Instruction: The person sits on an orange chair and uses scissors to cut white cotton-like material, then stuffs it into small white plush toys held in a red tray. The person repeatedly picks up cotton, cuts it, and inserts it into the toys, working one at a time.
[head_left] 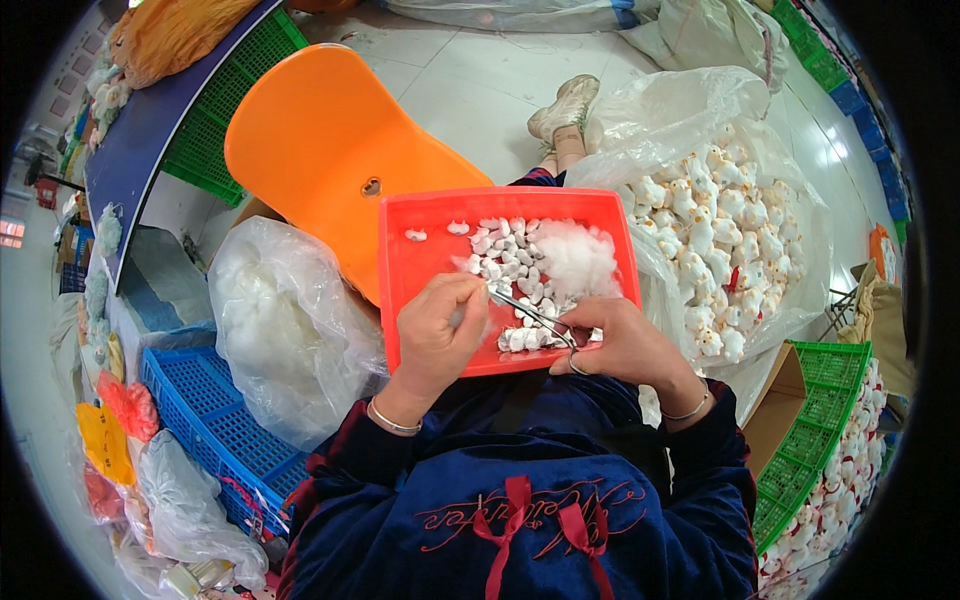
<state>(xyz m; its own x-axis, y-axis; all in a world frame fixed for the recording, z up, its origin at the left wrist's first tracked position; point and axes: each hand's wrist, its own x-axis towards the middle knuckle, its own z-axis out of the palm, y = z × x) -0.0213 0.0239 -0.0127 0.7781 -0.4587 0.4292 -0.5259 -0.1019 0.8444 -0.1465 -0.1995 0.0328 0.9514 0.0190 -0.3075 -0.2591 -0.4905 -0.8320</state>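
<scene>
A red tray [430, 202] rests on my lap, holding many small white fabric pieces [508, 262] and a clump of white stuffing [578, 258]. My right hand [635, 340] has its fingers in the ring handles of thin metal forceps [540, 318]. Their tips point left, up to the fingers of my left hand [438, 328]. That hand is closed in a pinch over the tray, and what it grips is mostly hidden by its fingers. Two white pieces lie apart near the tray's far left side. More pieces are lined up below the forceps.
An orange plastic chair [310, 150] stands just beyond the tray. Left of me are a clear bag of stuffing [265, 320] and a blue crate [215, 420]. A large bag of small white plush toys [715, 240] sits at right, above a green crate [815, 430].
</scene>
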